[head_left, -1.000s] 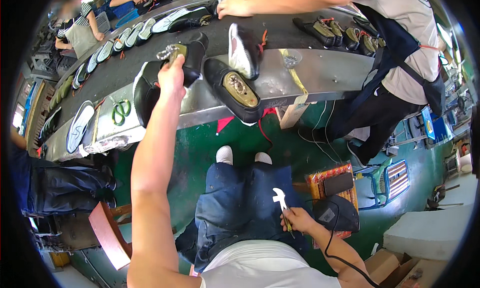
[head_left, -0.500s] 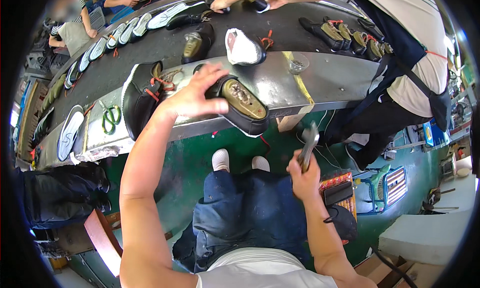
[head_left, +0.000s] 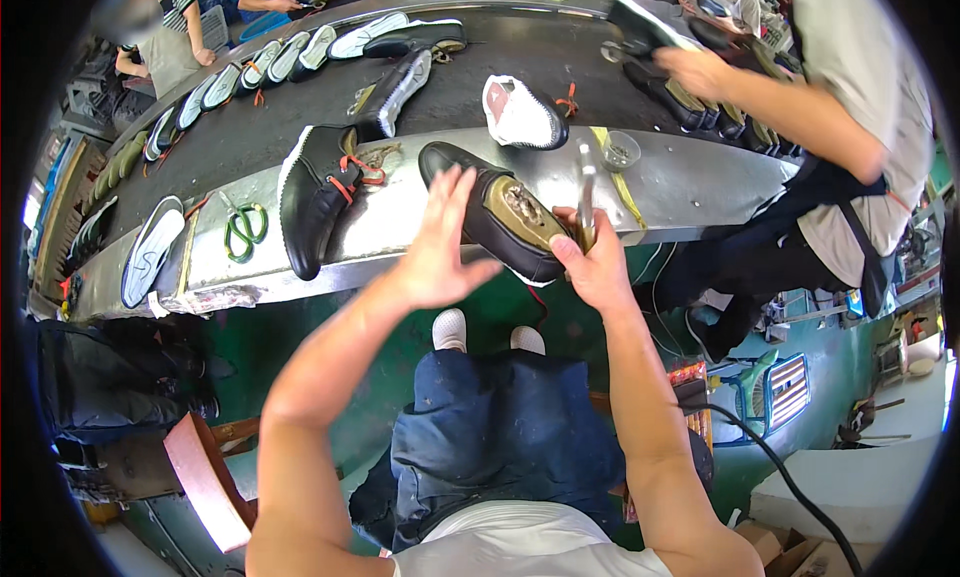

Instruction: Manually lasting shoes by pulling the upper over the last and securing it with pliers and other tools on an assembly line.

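Observation:
A black shoe [head_left: 500,217] with an olive insert in its opening lies over the front edge of the metal-edged bench [head_left: 390,202]. My left hand [head_left: 440,247] is at the shoe's left side with fingers outstretched; whether it touches the shoe I cannot tell. Closed in my right hand [head_left: 600,267] is a shiny metal hand tool [head_left: 586,177], held upright; its exact kind is unclear. The right thumb is at the shoe's heel end. To the left stands another black shoe [head_left: 312,202] with a red lace, and beyond lies a white-soled shoe [head_left: 523,114].
Green-handled scissors [head_left: 243,232] and a white-soled shoe [head_left: 152,252] lie at left. A clear cup [head_left: 620,151] of small bits sits by a yellow strip. Along the dark belt [head_left: 290,107] are several shoes. A co-worker [head_left: 850,157] stands close at right; a blue stool [head_left: 770,392] is behind.
My right hand has risen with the metal tool from beside my knee to the shoe's heel. My left hand has come off the shoe's top to its side. The co-worker has shifted right.

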Demonstrator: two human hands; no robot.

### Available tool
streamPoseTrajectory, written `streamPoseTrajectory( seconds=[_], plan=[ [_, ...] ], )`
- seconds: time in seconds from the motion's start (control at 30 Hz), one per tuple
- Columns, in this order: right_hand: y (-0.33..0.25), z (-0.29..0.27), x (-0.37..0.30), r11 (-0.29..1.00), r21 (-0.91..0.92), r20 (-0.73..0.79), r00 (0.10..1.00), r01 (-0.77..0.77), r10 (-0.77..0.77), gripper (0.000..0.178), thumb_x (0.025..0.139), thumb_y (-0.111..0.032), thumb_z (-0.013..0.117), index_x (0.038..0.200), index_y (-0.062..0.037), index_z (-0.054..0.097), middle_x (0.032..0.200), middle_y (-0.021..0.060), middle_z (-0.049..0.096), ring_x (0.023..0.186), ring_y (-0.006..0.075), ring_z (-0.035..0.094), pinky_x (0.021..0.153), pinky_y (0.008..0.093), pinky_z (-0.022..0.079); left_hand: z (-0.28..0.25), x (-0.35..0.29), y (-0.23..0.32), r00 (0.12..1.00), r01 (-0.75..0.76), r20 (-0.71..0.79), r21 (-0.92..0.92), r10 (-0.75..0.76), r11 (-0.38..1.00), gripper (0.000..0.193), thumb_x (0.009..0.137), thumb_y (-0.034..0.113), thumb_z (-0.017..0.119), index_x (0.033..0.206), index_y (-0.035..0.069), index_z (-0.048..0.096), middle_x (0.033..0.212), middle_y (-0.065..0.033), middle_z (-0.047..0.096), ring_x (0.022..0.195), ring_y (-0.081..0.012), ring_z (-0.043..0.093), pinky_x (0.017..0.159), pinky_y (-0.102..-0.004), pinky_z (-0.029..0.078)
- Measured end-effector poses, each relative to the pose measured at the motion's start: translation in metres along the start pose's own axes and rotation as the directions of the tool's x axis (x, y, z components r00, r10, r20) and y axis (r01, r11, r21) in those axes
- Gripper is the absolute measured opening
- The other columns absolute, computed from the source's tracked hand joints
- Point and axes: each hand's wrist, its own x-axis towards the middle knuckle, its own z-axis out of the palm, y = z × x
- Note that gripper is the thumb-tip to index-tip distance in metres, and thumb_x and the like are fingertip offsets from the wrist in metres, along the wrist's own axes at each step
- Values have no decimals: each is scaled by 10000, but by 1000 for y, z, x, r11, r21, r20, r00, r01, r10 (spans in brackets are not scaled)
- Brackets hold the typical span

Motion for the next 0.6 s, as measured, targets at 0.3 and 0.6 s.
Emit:
streamPoseTrajectory(
  seconds=[0.3,0.6],
  plan=[
    [-49,74,28,972,-227,-126,991,-68,40,501,942,-462,624,1088,15,580,896,190,667,843,312,659,773,407,504,6,-22,-8,846,249,-475,-50,-243,967,962,747,184,820,1486,-36,244,1516,-279,310,1422,-400,308,1166,-447,266],
    [-20,19,147,850,-477,-250,962,-222,111,754,752,-610,766,983,87,594,881,193,663,858,291,664,799,394,518,-61,49,-33,769,260,-574,-124,-283,958,599,930,340,619,1360,-51,475,1311,-286,556,1259,-349,539,1064,-377,400]
  ],
)
